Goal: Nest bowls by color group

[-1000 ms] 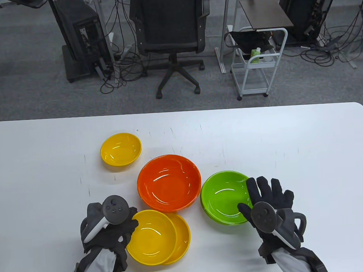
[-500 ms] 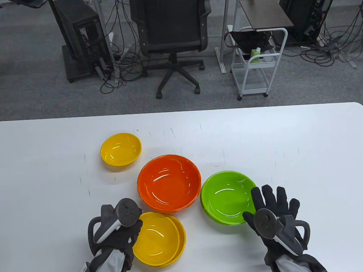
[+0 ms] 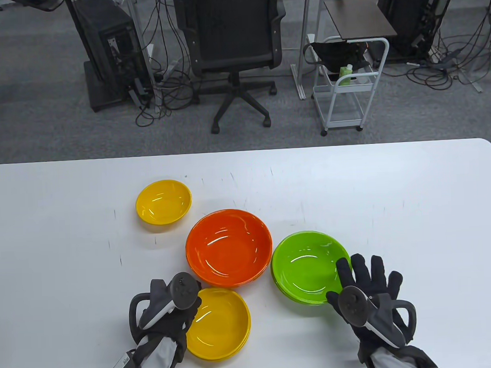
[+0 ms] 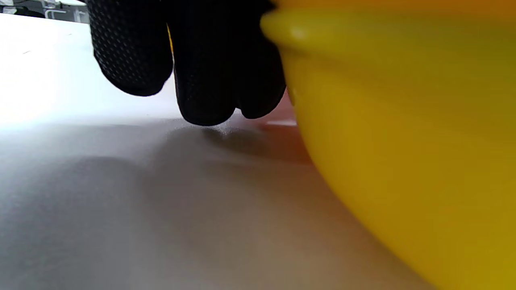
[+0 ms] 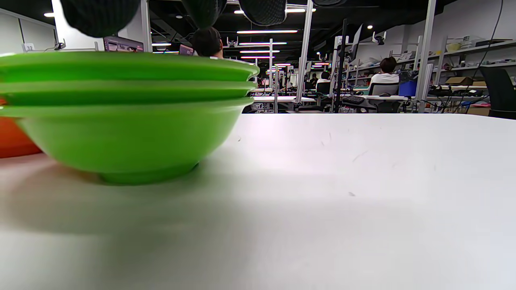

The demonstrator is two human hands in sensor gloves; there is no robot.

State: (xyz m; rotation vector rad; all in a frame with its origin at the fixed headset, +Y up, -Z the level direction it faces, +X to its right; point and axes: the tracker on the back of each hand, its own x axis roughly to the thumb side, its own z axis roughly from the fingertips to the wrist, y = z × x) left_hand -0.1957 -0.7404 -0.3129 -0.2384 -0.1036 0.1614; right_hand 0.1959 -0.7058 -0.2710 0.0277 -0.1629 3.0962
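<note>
Two larger yellow bowls [image 3: 221, 323] sit nested near the front edge; the stack's wall fills the right of the left wrist view [image 4: 403, 161]. My left hand [image 3: 182, 313] grips the stack's left rim, its fingers [image 4: 209, 60] curled down beside the wall. A small yellow bowl [image 3: 163, 201] stands alone further back on the left. Three green bowls [image 3: 306, 266] are nested on the right, also in the right wrist view [image 5: 121, 100]. My right hand [image 3: 363, 276] is open, fingers spread flat over the green stack's near right rim. A large orange bowl [image 3: 228, 247] stands in the middle.
The white table [image 3: 413, 209] runs wide to the right and back. The orange bowl nearly touches both the yellow stack and the green stack. An office chair [image 3: 231, 42] and a small cart [image 3: 347, 86] stand on the floor behind the table.
My left hand moved the upper yellow bowl right and down until it sits squarely inside the lower one. My right hand drew back a little toward the front edge.
</note>
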